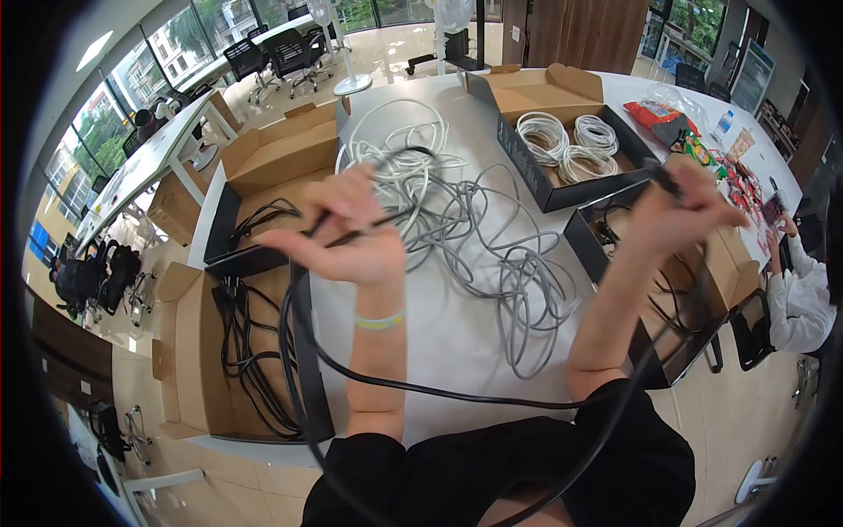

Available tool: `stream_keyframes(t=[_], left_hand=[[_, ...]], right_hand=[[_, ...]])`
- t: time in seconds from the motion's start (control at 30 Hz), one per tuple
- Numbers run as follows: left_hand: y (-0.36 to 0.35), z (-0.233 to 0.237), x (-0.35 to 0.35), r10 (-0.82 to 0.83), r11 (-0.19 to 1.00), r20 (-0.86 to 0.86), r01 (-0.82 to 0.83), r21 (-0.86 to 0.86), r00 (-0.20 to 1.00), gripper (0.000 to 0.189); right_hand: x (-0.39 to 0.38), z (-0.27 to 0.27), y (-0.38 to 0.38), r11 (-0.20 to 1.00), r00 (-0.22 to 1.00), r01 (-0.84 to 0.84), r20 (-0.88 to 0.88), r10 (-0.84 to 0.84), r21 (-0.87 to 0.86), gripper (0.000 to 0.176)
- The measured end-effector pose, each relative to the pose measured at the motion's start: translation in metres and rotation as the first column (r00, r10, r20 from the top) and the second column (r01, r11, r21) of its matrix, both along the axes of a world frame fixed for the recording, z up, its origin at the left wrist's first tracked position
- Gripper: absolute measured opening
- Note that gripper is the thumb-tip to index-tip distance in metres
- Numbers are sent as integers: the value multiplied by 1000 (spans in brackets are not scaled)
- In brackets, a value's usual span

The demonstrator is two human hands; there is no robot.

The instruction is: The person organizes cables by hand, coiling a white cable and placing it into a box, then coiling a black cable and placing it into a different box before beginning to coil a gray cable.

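A black cable (439, 395) hangs in a long loop in front of my body, between my raised hands. My left hand (347, 233) is closed around part of it, thumb pointing out, with short black lengths sticking out past the fingers. My right hand (689, 206) grips the cable near a dark end piece that is blurred by motion. Below and between the hands lies a tangle of grey cables (518, 272), with white cables (408, 145) heaped behind it.
Open boxes hold coiled white cables (584, 145) at back right and black cables (246, 342) at left. The near right box (654, 351) and far left box (250, 241) hold dark cables. Snack packets (659, 119) and a water bottle (723, 126) stand far right. A person (801, 299) sits there.
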State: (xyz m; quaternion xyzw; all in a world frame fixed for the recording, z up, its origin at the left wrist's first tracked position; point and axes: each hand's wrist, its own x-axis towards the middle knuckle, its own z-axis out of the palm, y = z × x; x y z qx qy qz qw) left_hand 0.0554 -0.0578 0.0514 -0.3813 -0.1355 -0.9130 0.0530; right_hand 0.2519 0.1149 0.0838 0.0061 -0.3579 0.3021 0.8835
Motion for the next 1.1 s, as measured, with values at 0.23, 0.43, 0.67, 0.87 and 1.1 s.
stream_keyframes(t=[0.23,0.43,0.67,0.87,1.1], left_hand=[[23,-8,37,150,947,-302,-225,-231,942,55],[28,-15,38,296,861,-611,-482,-161,734,35],[32,-18,40,286,776,-847,-627,-71,449,45],[24,-14,49,254,730,-880,-676,-97,401,42],[35,-25,56,457,593,-838,-804,36,299,38]], right_hand=[[-85,-35,-51,794,758,-607,281,589,-28,67],[-107,-56,-59,868,715,-496,563,414,-10,73],[-105,-61,-52,904,643,-427,699,313,-12,61],[-103,-61,-43,972,493,-234,861,125,-7,51],[-111,-72,-34,991,213,-89,974,-81,102,55]])
